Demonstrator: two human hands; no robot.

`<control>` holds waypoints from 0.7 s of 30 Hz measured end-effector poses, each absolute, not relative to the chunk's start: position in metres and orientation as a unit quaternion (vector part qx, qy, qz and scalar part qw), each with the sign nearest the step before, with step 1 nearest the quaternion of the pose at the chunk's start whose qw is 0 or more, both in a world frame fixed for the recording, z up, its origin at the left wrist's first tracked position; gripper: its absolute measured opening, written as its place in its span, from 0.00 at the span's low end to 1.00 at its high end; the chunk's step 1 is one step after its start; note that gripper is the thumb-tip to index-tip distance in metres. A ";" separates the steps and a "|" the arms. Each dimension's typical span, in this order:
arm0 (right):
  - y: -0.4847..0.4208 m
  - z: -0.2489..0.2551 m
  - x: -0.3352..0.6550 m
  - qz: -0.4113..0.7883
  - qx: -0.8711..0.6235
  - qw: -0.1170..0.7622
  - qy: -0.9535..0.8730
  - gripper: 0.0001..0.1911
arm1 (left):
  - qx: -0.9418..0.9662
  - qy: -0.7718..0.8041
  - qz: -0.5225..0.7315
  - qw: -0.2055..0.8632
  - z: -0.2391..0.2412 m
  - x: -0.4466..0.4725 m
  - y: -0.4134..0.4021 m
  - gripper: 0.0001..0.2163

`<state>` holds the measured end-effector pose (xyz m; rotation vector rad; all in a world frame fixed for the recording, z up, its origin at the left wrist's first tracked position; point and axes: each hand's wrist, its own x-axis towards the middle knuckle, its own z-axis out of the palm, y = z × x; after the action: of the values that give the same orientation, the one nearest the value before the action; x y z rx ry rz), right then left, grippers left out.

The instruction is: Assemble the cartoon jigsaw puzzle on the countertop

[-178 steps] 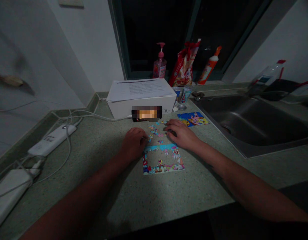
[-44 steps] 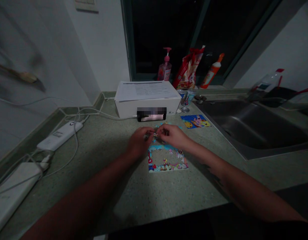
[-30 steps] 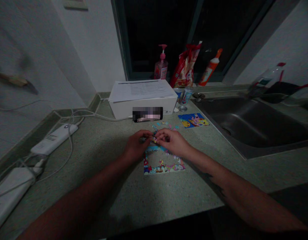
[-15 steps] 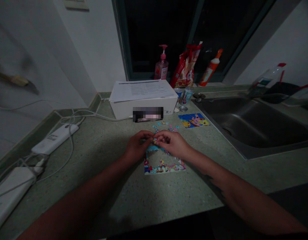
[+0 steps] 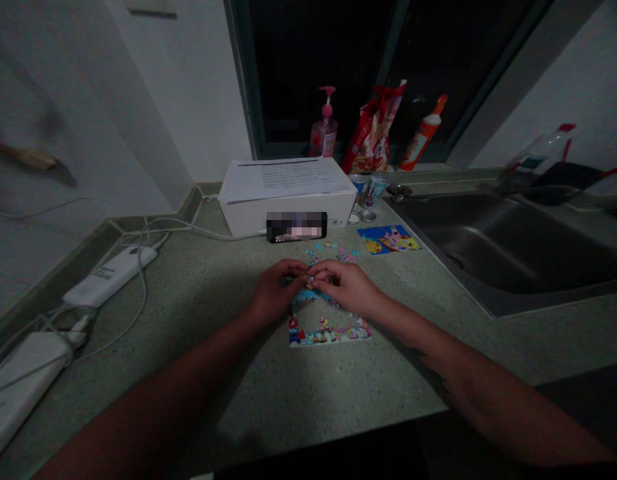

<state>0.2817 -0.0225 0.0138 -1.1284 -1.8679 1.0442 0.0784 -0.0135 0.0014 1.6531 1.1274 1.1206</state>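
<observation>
A small multicoloured puzzle piece (image 5: 310, 283) is pinched between my two hands, just above the top edge of a partly assembled jigsaw puzzle (image 5: 328, 336). My left hand (image 5: 278, 287) grips it from the left, fingertips and thumb closed. From the other side my right hand (image 5: 344, 283) closes on it too, and the fingertips of both hands meet. The puzzle's border is joined along the bottom and left, with bare counter inside. Part of its top and right side is hidden under my right hand. Several loose puzzle pieces (image 5: 349, 253) lie beyond my hands.
A colourful cartoon picture card (image 5: 388, 240) lies right of the loose pieces. Behind, a phone (image 5: 297, 228) leans on a white box (image 5: 238, 212) topped with papers. Cans (image 5: 374, 192) stand beside it. A steel sink (image 5: 518, 247) is at right; power strips (image 5: 105, 277) and cables lie left.
Almost nothing differs. Both hands keep their pinch at the same spot over the puzzle, and the view has shifted very slightly.
</observation>
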 end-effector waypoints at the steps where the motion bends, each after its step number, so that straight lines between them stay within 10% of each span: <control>1: -0.022 0.014 0.282 0.405 -0.436 0.353 -0.721 0.09 | 0.655 0.446 0.445 0.417 0.001 0.079 -0.014 0.05; 21: -0.021 0.012 0.280 0.425 -0.448 0.366 -0.696 0.06 | 0.666 0.431 0.433 0.428 0.003 0.080 -0.016 0.05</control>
<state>0.2803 -0.0212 0.0120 -1.1506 -1.7901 1.0926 0.0796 -0.0157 0.0025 1.6644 1.0756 1.0802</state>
